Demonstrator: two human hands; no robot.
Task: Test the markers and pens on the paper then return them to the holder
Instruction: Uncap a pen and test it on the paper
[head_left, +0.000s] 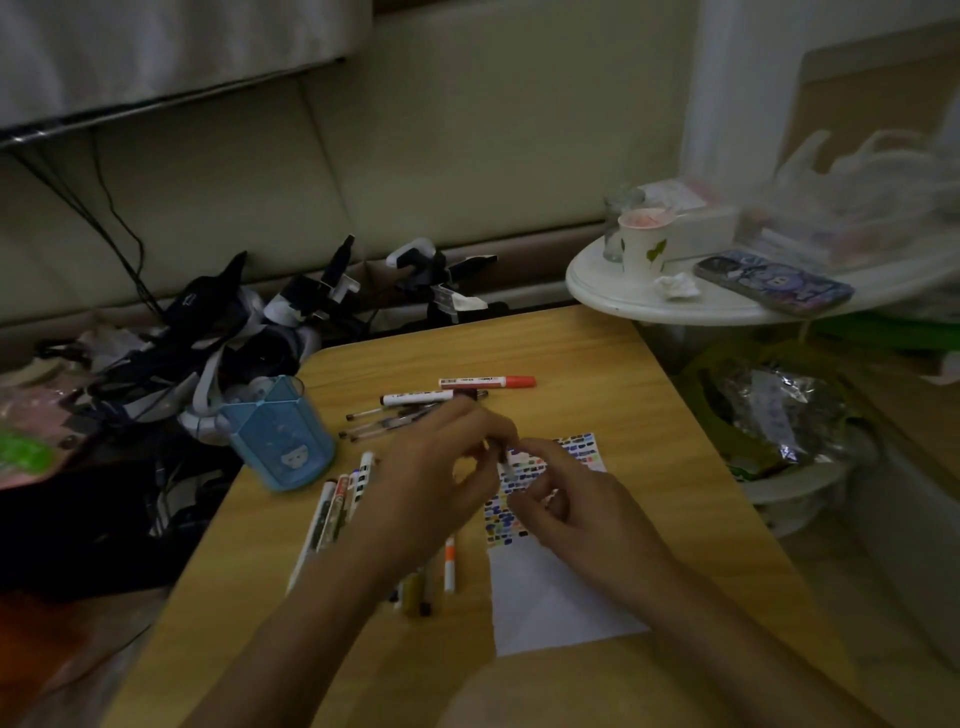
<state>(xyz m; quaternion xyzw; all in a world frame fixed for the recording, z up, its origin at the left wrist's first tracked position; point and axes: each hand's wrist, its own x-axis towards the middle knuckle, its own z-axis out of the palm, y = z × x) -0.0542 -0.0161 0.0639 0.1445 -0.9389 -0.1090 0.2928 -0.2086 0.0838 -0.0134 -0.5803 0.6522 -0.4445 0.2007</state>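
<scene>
The desk (571, 353) carries everything. Right of it stands a white side table (613, 296) with a cup (641, 247) and phone (774, 283). At the desk's left edge sits the blue holder (283, 436), beside a tangle of cables (218, 332). The paper (550, 587) lies near right, colour dabs on its far half. Both hands, left (441, 467) and right (566, 499), pinch a small white pen (505, 467) above the paper, its long axis running near to far. Markers (488, 382) lie crosswise beyond; pens (337, 504) lie left, pointing far.
</scene>
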